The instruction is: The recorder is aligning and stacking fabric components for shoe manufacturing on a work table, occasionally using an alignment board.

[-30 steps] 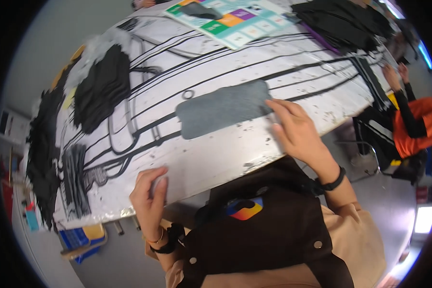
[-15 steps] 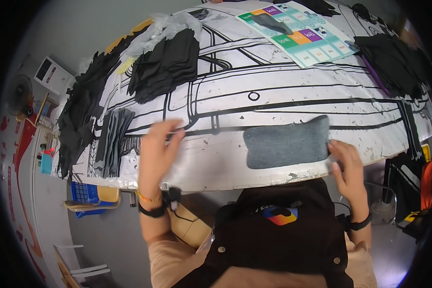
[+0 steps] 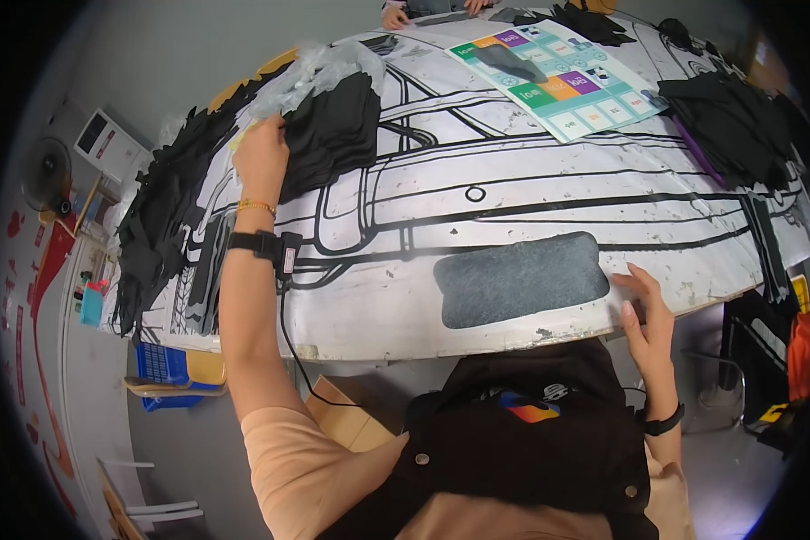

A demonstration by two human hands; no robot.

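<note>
A flat, dark grey piece of fabric point(image 3: 522, 281), roughly rectangular and sock-like, lies near the table's front edge. Just to its right, my right hand point(image 3: 646, 315) rests open at the edge, thumb and fingers apart, holding nothing. My left arm stretches forward to a stack of black fabric pieces point(image 3: 337, 126) at the far left. There my left hand point(image 3: 263, 162) has its fingers curled at the upper left edge of the stack, closed on a black piece; the fingertips are partly hidden.
A coloured printed sheet point(image 3: 553, 90) with a grey piece on it lies farther back. More black fabric heaps point(image 3: 738, 126) lie right and a long pile point(image 3: 157, 216) left. Clear plastic point(image 3: 319, 67) sits behind the stack. Across the table are another person's hands point(image 3: 396, 16).
My left hand has moved forward from above the front of the table to the black stack. The grey piece now lies flat, shifted slightly left. Another person's hands have come into view.
</note>
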